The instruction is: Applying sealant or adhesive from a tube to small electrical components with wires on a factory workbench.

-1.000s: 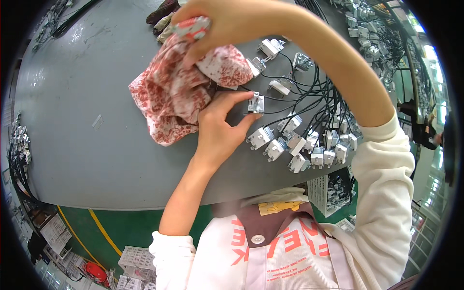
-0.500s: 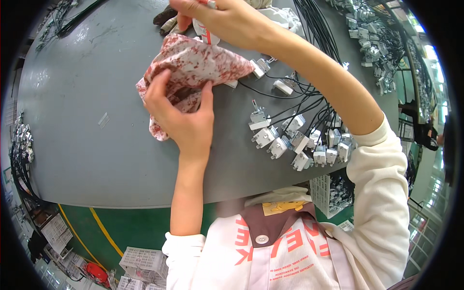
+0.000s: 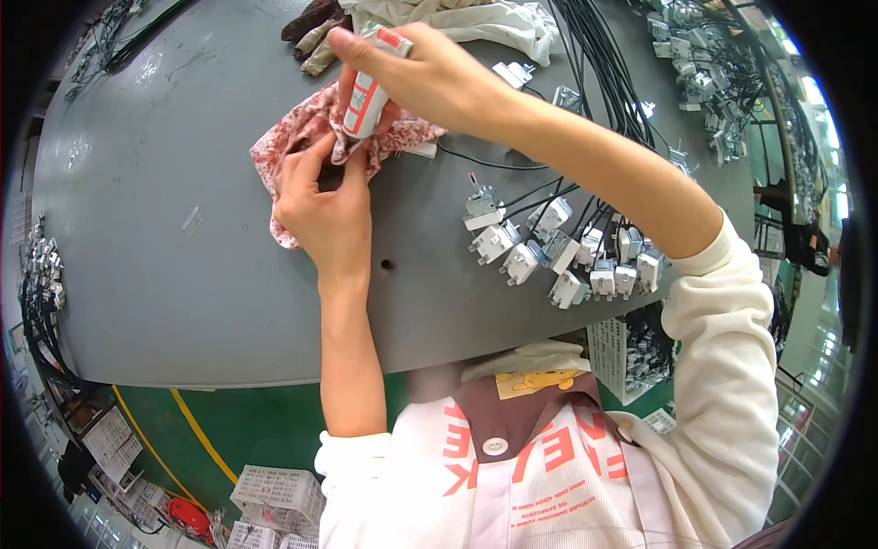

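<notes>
Over the grey table, my left hand [image 3: 322, 206] pinches a crumpled cloth [image 3: 291, 137] with a red-and-white mottled pattern. My right hand [image 3: 439, 80] is wrapped round a small white bottle [image 3: 364, 108] with red print. The bottle is tipped with its lower end against the cloth, right above my left fingertips. Whether anything comes out of it is hidden by the cloth and fingers. Just right of the cloth lies a small white plug piece [image 3: 422, 149] on a black cable.
White plugs with metal clamps [image 3: 521, 261] on black cables [image 3: 608, 78] lie to the right. White fabric [image 3: 512, 27] and dark brown cloth [image 3: 315, 23] lie at the far side. More cable bundles [image 3: 41, 274] hang at the left edge. Baskets [image 3: 274, 494] stand on the green floor.
My right hand has brought the bottle down and toward me onto the cloth. My left hand has shifted slightly left and up, gathering the cloth, and a small dark hole in the table now shows.
</notes>
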### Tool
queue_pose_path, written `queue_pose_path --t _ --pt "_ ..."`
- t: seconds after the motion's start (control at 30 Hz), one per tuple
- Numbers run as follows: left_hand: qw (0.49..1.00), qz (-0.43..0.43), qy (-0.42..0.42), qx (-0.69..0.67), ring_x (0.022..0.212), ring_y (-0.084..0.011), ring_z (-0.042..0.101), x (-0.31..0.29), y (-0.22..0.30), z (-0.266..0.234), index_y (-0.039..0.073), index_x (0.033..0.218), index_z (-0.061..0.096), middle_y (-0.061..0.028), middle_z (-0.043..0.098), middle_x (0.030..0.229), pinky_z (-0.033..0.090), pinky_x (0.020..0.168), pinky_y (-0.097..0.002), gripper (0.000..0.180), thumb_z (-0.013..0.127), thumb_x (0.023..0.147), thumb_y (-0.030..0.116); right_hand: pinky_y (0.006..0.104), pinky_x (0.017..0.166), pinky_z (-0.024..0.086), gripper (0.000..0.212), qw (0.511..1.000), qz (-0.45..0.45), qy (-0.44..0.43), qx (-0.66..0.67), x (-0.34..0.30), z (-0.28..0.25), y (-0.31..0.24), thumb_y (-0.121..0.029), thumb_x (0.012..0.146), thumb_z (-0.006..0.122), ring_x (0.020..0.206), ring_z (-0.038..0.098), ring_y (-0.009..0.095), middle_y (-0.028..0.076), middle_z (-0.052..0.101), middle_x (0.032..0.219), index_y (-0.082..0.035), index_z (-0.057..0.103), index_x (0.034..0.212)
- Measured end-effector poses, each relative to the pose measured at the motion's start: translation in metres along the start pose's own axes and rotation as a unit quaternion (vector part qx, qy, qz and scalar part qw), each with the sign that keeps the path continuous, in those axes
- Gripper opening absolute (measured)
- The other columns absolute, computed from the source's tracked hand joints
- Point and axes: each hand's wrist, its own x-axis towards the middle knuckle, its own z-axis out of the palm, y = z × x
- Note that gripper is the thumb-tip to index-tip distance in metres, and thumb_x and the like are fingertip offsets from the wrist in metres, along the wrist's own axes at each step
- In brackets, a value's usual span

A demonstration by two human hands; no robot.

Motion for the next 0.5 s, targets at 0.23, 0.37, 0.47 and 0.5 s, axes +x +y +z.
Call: queue_pose_path --t 0.23,0.37,0.47,0.5 --pt "0.985 0.024 0.08 0.152 0.073 -0.0225 0.057 0.012 -0.015 -0.025 0.003 0.086 0.066 -0.0062 0.062 0.074 0.046 0.07 -0.0319 0.018 0.071 0.068 0.003 0.0297 0.053 0.049 0.049 0.97 0.01 0.128 0.208 -0.024 -0.038 -0.04 -0.041 0.095 0.035 0.063 0.062 0.019 0.011 0.06 0.069 0.0 0.057 0.08" --pt "0.991 0.01 0.118 0.064 0.076 -0.0226 0.052 0.016 -0.011 -0.024 -0.001 0.102 0.046 -0.012 0.05 0.093 0.045 0.068 -0.0335 0.037 0.065 0.07 0.001 0.0303 0.052 0.051 0.048 0.935 0.08 0.184 0.293 -0.06 -0.074 -0.03 -0.041 0.096 0.03 0.061 0.063 0.021 0.012 0.062 0.073 -0.002 0.055 0.083" --pt "0.963 0.186 0.184 0.065 0.074 -0.021 0.046 0.01 -0.012 -0.031 0.0 0.096 0.041 -0.0109 0.044 0.095 0.043 0.065 -0.0332 0.034 0.061 0.069 0.0 0.0281 0.054 0.052 0.049 0.94 0.088 0.144 0.297 -0.095 -0.096 0.0 -0.044 0.095 0.033 0.063 0.062 0.017 0.009 0.062 0.075 -0.003 0.056 0.081" --pt "0.947 0.247 0.205 -0.019 0.067 -0.0203 0.042 0.006 -0.001 -0.03 0.002 0.089 0.042 -0.0079 0.045 0.083 0.04 0.064 -0.0316 0.027 0.059 0.068 -0.002 0.0257 0.056 0.052 0.049 0.95 0.08 0.119 0.278 -0.1 -0.098 0.008 -0.046 0.094 0.036 0.065 0.061 0.013 0.006 0.061 0.076 -0.004 0.056 0.079"
